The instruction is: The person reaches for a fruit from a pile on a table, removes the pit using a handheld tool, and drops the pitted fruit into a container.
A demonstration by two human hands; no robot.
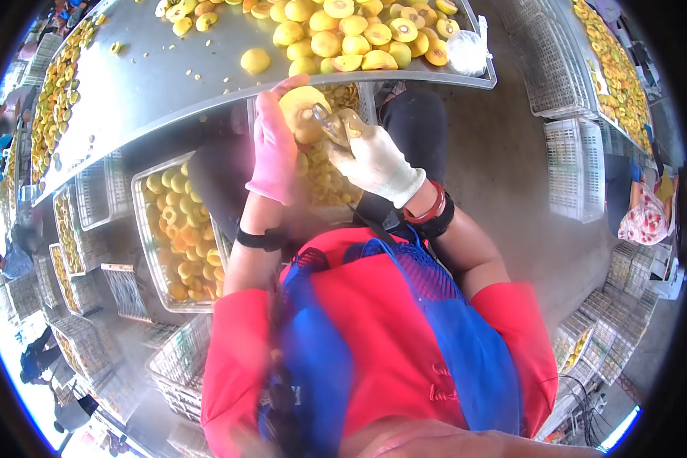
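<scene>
While the left hand (273, 149), in a pink glove, cups a yellow fruit (304, 114) with its fingers curved along the outer side and over the top, the right hand (375, 162), in a white glove, has its fingers closed around a metal loop tool (322, 114) that meets the fruit's right side. Directly below the hands, between the person's knees, a crate (369, 95) holds yellow fruit pieces. To its left, a larger white crate (140, 229) is filled with halved fruit, cut faces and rounded skins both showing. Beyond the hands, the metal desk (153, 65) carries a heap of halves (351, 34), one fruit piece (256, 60) apart at its near side, and a white plastic bundle (466, 52) near the corner.
</scene>
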